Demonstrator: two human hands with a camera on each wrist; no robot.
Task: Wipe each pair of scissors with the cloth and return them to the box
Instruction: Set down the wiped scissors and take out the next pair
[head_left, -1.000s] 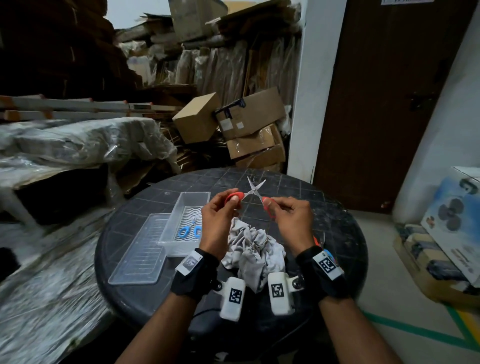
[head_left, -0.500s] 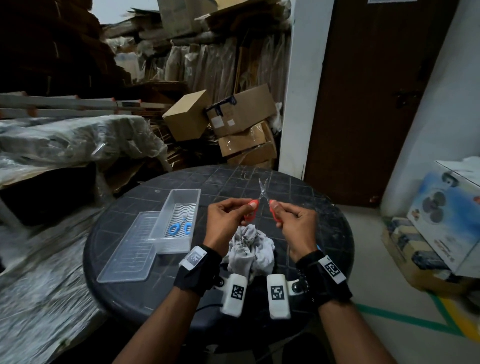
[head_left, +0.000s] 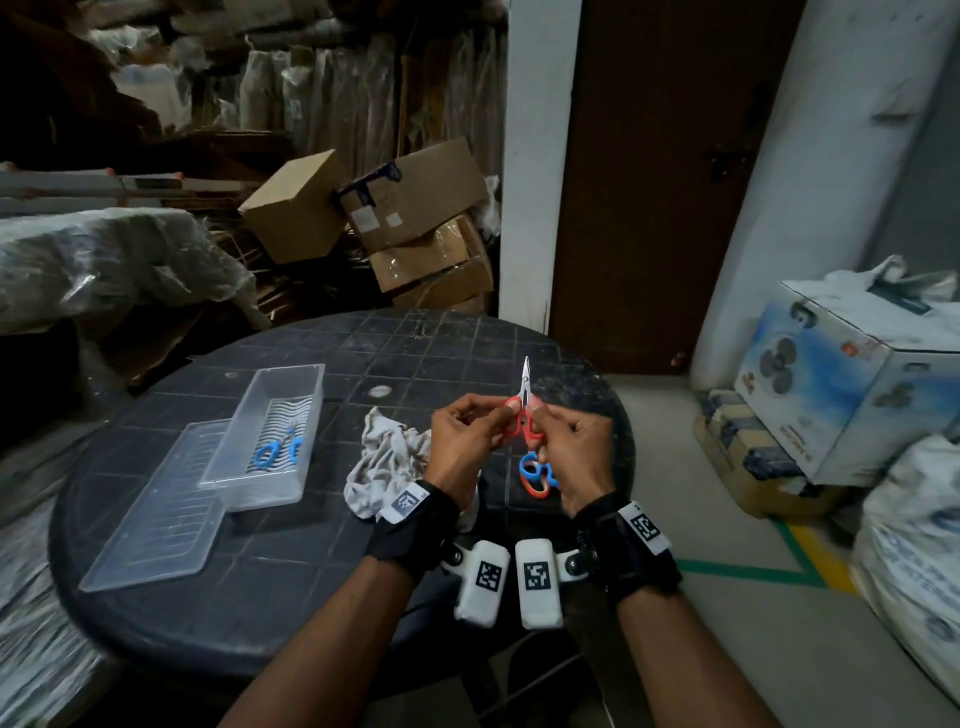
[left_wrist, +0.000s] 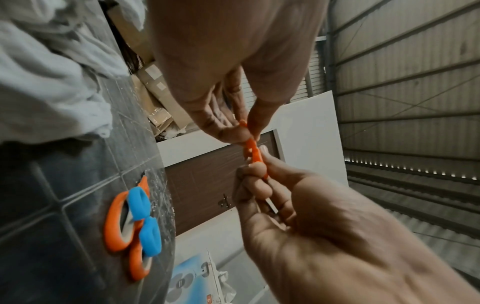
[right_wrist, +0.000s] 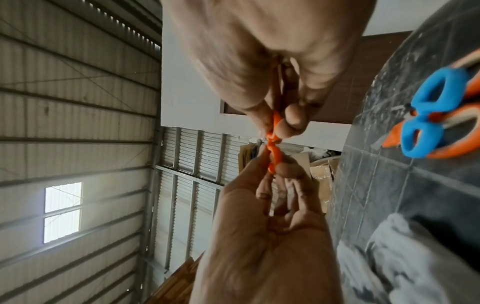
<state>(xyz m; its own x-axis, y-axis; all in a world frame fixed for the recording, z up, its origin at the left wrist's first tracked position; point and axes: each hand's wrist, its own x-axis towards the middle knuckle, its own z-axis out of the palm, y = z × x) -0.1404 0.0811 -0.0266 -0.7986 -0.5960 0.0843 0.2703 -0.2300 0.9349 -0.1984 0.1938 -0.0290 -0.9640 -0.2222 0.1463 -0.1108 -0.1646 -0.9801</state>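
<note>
Here both hands (head_left: 519, 441) pinch the orange scissors (head_left: 523, 410) between them.

A round dark table (head_left: 291, 587) with a grid-patterned top is set before a brown door (head_left: 660, 171) framed by white walls (head_left: 540, 156). Cardboard boxes (head_left: 410, 218) and plastic-wrapped bundles (head_left: 104, 260) are piled at the left, a fan carton (head_left: 831, 395) at the right. Green and yellow floor tape (head_left: 795, 556) is seen, and a lit window (right_wrist: 62, 211) in the corrugated wall (right_wrist: 78, 102).
</note>
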